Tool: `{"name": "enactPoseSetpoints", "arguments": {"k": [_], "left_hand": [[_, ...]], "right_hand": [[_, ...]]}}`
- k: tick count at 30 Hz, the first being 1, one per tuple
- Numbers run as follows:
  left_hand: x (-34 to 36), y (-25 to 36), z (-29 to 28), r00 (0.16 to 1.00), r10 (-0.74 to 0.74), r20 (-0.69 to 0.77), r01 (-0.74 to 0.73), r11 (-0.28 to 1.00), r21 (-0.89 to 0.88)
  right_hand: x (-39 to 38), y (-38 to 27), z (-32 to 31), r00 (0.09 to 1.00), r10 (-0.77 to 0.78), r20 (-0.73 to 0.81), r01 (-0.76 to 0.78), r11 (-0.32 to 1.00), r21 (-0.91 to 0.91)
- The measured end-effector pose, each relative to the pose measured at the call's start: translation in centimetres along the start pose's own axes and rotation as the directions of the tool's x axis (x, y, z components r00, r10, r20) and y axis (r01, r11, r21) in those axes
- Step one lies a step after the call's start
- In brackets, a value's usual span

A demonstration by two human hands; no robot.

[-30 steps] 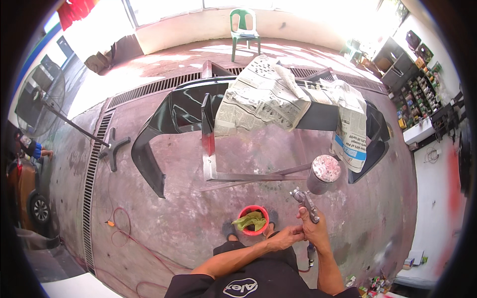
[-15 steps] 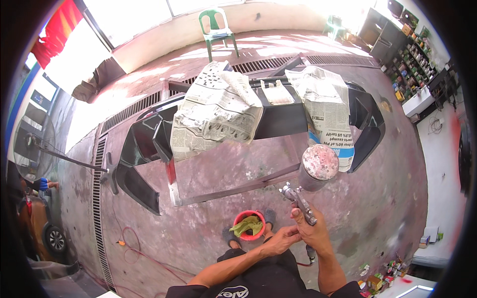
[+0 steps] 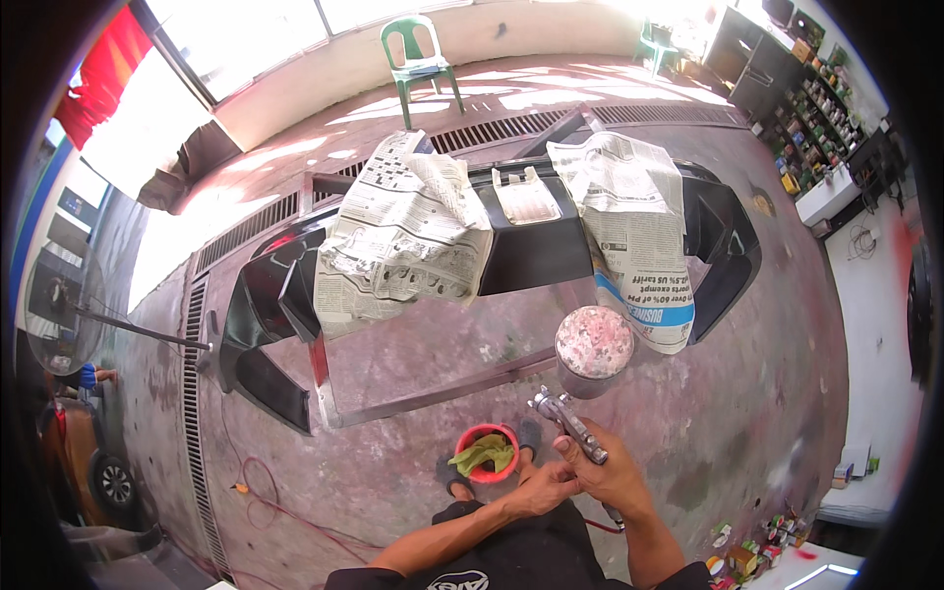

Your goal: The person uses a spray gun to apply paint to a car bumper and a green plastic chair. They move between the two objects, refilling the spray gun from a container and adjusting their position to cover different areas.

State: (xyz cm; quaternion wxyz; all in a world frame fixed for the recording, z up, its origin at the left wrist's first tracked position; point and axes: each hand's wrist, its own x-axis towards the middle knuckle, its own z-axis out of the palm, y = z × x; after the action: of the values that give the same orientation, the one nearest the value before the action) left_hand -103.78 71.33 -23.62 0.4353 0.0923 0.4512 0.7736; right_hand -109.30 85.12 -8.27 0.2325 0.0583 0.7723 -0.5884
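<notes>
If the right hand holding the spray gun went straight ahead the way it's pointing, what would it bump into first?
Probably the black car bumper on its metal stand; the right hand aims the spray gun toward it, though depth is unclear.

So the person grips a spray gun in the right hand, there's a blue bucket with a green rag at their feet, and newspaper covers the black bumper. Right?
Not quite: the head view shows the bucket is red, not blue. The rest holds: right hand grips the spray gun, a green rag lies in the bucket, and newspaper covers the black bumper.

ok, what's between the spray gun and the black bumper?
Head view: between the spray gun in the right hand and the black bumper, only a metal stand bar and bare floor.
</notes>
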Motion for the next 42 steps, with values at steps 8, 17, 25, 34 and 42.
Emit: {"name": "enactPoseSetpoints", "arguments": {"k": [8, 17, 25, 34, 42], "left_hand": [[-2.1, 0.9, -0.4, 0.998, -0.019, 0.059, 0.022, 0.998, -0.051], [-2.7, 1.3, 0.4, 0.997, 0.065, 0.051, -0.061, 0.996, -0.068], [-2.2, 2.0, 0.9, 0.987, 0.147, 0.06, -0.129, 0.965, -0.23], [-2.5, 1.7, 0.7, 0.994, 0.101, 0.037, -0.095, 0.986, -0.138], [-3.1, 2.8, 0.3, 0.997, -0.001, 0.08, 0.002, 1.0, -0.008]], "right_hand": [[-1.1, -0.9, 2.6, 1.0, 0.025, -0.009, -0.024, 0.997, 0.077], [-2.1, -1.1, 3.6, 0.99, -0.07, -0.124, 0.075, 0.996, 0.038], [-2.0, -2.4, 3.1, 0.988, 0.009, -0.152, 0.008, 0.994, 0.111], [-1.8, -1.6, 3.1, 0.993, -0.019, -0.114, 0.022, 0.999, 0.026], [-1.8, 0.1, 3.0, 0.998, 0.017, -0.056, -0.015, 0.999, 0.04]]}}
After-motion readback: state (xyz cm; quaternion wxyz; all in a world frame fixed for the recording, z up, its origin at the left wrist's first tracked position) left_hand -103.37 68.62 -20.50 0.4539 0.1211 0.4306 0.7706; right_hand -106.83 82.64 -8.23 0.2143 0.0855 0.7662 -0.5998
